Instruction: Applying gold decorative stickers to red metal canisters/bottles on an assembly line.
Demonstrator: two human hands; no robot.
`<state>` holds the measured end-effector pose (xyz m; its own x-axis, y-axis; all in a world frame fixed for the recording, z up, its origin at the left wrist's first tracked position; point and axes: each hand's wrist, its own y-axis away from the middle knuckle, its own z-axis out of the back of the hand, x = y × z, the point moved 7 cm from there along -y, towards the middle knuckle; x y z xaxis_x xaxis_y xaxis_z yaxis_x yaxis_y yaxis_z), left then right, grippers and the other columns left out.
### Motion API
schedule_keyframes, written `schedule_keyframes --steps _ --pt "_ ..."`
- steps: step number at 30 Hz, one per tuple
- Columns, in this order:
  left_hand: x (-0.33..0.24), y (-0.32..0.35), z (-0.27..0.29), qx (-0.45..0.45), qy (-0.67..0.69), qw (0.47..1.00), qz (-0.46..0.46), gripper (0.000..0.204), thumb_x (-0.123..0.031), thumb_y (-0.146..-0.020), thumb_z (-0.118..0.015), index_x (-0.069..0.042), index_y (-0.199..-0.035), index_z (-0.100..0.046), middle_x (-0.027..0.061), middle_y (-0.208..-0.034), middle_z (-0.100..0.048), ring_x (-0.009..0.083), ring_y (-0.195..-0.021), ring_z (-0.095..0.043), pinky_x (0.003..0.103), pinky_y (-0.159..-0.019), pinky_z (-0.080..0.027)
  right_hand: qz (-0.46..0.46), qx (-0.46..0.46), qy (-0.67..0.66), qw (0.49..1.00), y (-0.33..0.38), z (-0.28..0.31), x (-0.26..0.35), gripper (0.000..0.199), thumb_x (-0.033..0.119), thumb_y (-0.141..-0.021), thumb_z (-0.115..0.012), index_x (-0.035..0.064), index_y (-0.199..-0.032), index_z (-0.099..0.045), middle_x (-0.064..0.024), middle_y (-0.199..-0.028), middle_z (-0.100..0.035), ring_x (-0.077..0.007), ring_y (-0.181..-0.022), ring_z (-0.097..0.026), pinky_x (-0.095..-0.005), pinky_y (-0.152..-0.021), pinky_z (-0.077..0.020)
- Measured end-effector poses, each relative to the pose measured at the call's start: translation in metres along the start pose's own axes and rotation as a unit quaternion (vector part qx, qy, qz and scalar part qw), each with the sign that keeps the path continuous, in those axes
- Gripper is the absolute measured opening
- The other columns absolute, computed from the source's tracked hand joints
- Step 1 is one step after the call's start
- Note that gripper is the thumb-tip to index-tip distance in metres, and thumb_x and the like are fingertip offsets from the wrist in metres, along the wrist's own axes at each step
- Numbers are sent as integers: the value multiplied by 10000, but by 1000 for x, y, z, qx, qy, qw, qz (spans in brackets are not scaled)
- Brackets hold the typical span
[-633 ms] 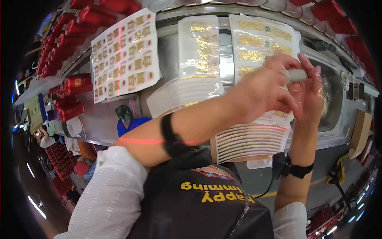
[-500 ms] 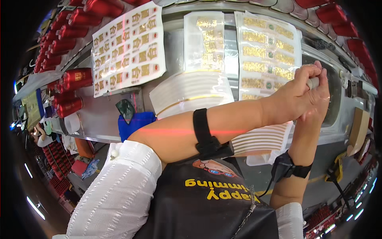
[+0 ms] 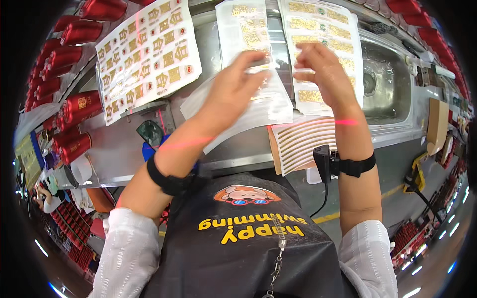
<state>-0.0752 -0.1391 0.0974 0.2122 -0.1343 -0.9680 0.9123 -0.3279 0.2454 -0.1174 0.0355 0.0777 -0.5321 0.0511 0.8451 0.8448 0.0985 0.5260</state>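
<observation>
Over the middle decal sheet [image 3: 242, 31], white with gold squares, my left hand [image 3: 232, 89] hovers with fingers apart and nothing seen in them; its fingertips are somewhat blurred. Facing it, my right hand [image 3: 325, 74] is above the right stack of decal sheets [image 3: 340, 30], which carry gold strips and small green marks. Its fingers are spread and curved, also without anything between them. Plain pale sheets [image 3: 218, 130] lie under my left wrist. Below my right wrist is a sheet with brown stripes [image 3: 303, 141], at the counter's near edge.
On the left a large sheet of gold motifs [image 3: 149, 59] lies tilted beside red canisters [image 3: 77, 107]. A sink basin [image 3: 385, 79] with water in it is at the right. A dark green piece [image 3: 150, 133] and blue cloth [image 3: 148, 151] rest near the front edge.
My hands were clasped together over the sink's left edge; they have come apart. The left moved left over the middle sheet, the right moved left over the right stack.
</observation>
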Motion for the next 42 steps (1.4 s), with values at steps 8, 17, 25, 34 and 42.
schedule_keyframes --steps 8,17,25,34,42 --pt "69 42 62 -160 -472 867 -3 439 -55 -748 -495 -11 -1184 -480 218 -1050 -566 384 -1015 -509 456 -890 -385 107 27 509 854 10 -24 -43 280 139 -801 -497 -60 -988 -557 -246 -882 -612 -397 -846 -582 -431 -762 -450" --pt "85 37 69 -89 -440 891 68 389 -94 -711 -519 -37 -1096 -518 227 -1080 -553 401 -1042 -485 489 -917 -339 -7 48 462 885 16 -28 -51 204 70 -742 -514 -44 -908 -544 -245 -881 -584 -388 -813 -570 -427 -715 -443" --pt "83 40 65 -93 -476 874 11 540 -96 -743 -518 3 -1261 -403 233 -1139 -513 384 -1061 -477 427 -941 -339 261 52 392 881 56 -64 1 55 -9 -711 -523 -15 -765 -511 -209 -633 -511 -372 -633 -540 -414 -571 -432" --pt "60 65 77 -120 -292 947 -61 272 -24 -763 -523 8 -1027 -468 132 -909 -532 226 -841 -501 313 -811 -396 277 156 393 863 55 -58 57 113 114 -781 -572 23 -839 -608 -69 -657 -586 -119 -630 -572 -282 -555 -439" --pt "12 63 34 19 -171 970 -173 372 -68 -761 -466 10 -1122 -510 45 -900 -555 114 -805 -498 248 -716 -402 251 36 244 936 114 24 36 114 42 -736 -592 41 -843 -632 -2 -725 -624 -100 -679 -591 -241 -641 -480"
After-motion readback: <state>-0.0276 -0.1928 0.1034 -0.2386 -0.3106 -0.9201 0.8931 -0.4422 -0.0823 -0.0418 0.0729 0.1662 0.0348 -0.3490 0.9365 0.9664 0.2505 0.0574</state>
